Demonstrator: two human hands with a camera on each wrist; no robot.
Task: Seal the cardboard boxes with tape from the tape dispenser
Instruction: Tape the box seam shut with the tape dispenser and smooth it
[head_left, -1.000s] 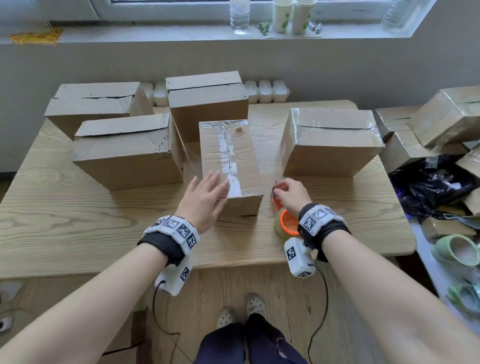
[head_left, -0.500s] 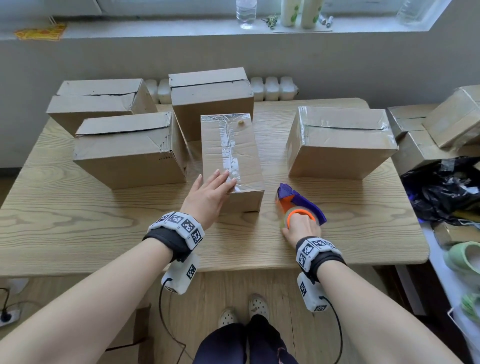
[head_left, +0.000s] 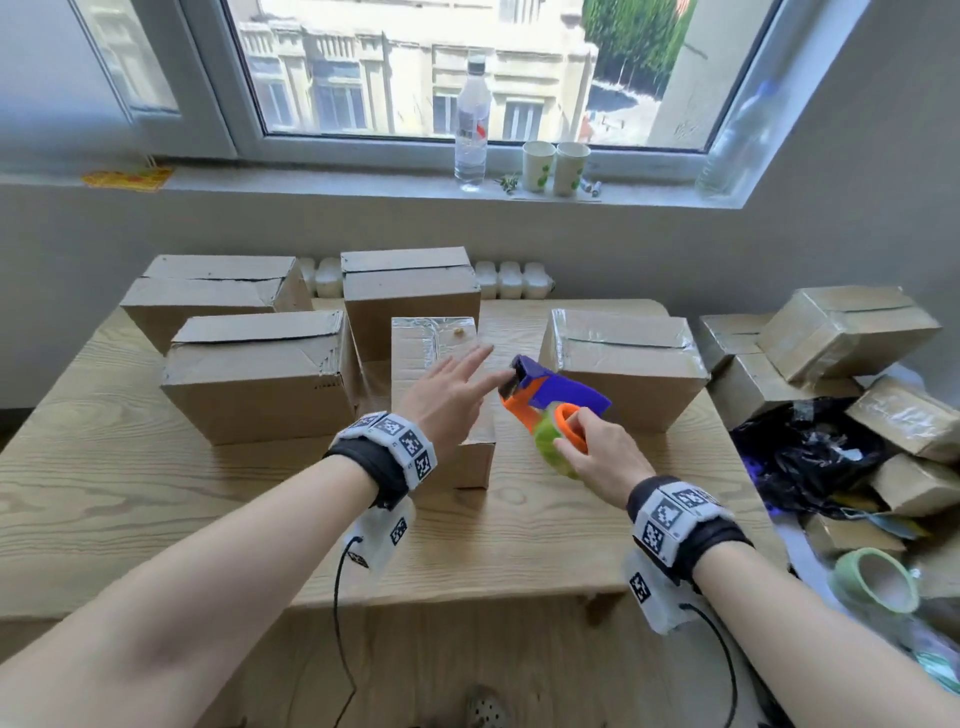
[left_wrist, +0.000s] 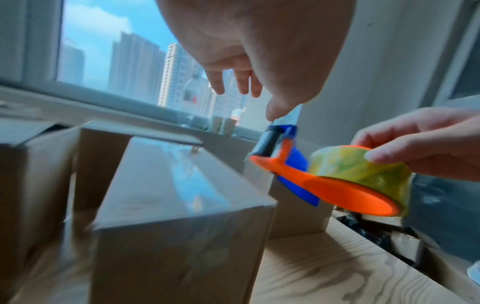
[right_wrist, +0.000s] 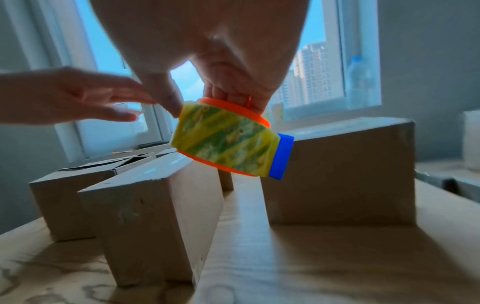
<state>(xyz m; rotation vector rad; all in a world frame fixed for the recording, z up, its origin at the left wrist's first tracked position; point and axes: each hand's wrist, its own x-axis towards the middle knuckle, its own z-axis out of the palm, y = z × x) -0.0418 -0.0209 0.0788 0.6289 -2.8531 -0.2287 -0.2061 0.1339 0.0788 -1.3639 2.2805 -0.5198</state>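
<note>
The right hand (head_left: 597, 452) grips the dispenser (head_left: 550, 410) by its tape roll, fingers (right_wrist: 233, 96) curled over the orange hub and thumb on the roll's side, and holds it lifted off the tabletop (head_left: 104, 467), between the narrow box (head_left: 436, 353) in the middle and the right box (head_left: 623, 374). The left hand (head_left: 447, 400) is spread and holds nothing, its fingers (left_wrist: 233, 82) straight and reaching toward the dispenser's roller end; whether they touch any loose tape end cannot be told. As for progress, the narrow box carries a shiny strip of tape along its top seam and looks sealed, and the right box shows glossy tape across its top and edges, so it too seems done. The boxes stacked off the tabletop at the far right (head_left: 847, 327) also look wrapped in tape. Three boxes on the left seem left to do: the near-left box (head_left: 254, 374), the far-left box (head_left: 213, 291) and the tall box (head_left: 410, 296) behind the narrow one each show a dark open flap seam with no glossy strip over it, though the near-left box has a patch of old tape at one corner. So, by my judgement, roughly half of what stands on the tabletop is sealed, and the likely step in hand is readying the tape end for another box.
</note>
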